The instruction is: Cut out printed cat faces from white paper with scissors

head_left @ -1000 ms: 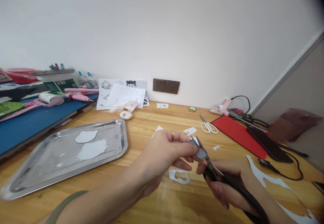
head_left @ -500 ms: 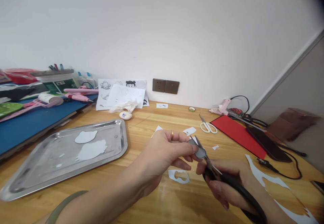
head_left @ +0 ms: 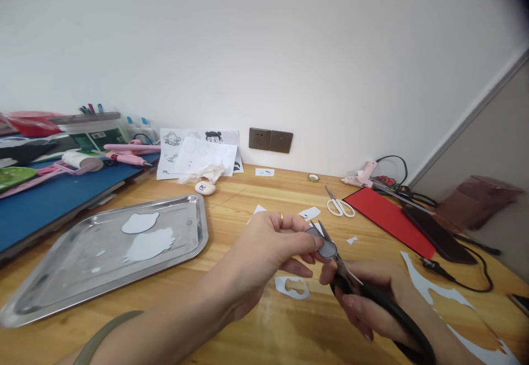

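Between thumb and fingers, my left hand [head_left: 285, 244] pinches a small grey paper cutout [head_left: 328, 249] with rounded ends; the fingertips cover its middle. My right hand [head_left: 367, 293] is closed around the handles of black-handled scissors [head_left: 345, 274]. Their blades are parted a little and lie right at the cutout, partly behind it. Below my left fingers, a white paper scrap [head_left: 292, 288] with a cut-out hole lies on the table. Another scrap [head_left: 309, 213] is just beyond the blades.
At left, a metal tray [head_left: 201, 216] bears white paper cutouts. White-handled scissors [head_left: 341, 207], a red sheet [head_left: 388, 222] and a pink glue gun [head_left: 361, 176] lie at right. Printed drawings [head_left: 198, 153] lean on the wall. Larger paper offcuts [head_left: 430, 285] lie at lower right.
Almost nothing differs. The scissor blades look slightly closer together, while both hands and the grey cutout keep nearly the same place.
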A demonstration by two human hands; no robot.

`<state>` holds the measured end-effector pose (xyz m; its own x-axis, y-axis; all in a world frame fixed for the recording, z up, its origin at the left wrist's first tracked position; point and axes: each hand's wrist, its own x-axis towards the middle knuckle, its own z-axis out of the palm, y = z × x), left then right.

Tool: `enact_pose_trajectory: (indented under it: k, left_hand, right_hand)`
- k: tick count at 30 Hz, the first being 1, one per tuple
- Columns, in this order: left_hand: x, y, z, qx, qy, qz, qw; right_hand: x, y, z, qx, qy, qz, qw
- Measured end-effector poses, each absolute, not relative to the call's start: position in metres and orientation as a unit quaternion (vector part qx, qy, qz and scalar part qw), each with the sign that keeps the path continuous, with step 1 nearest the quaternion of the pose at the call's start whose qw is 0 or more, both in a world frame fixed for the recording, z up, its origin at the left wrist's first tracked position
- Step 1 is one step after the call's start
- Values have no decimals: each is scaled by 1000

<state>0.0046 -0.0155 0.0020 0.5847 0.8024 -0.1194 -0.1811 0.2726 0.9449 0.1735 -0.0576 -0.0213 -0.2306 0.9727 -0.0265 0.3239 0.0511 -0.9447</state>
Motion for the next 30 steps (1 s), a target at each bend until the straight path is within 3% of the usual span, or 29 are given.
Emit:
enact_pose_trajectory:
  k: [12,23,30]
  left_hand:
    - [4,-15,2,494,312,344,735]
    - [6,-16,0,509,325,316,732]
    - [8,-18,0,500,337,295,741]
  right_hand:
    - [176,-59,-32,-523,-632,468,329]
    - [176,-57,-12,-540,-592,380,462]
    - [172,-56,-16,-586,-555,360,468]
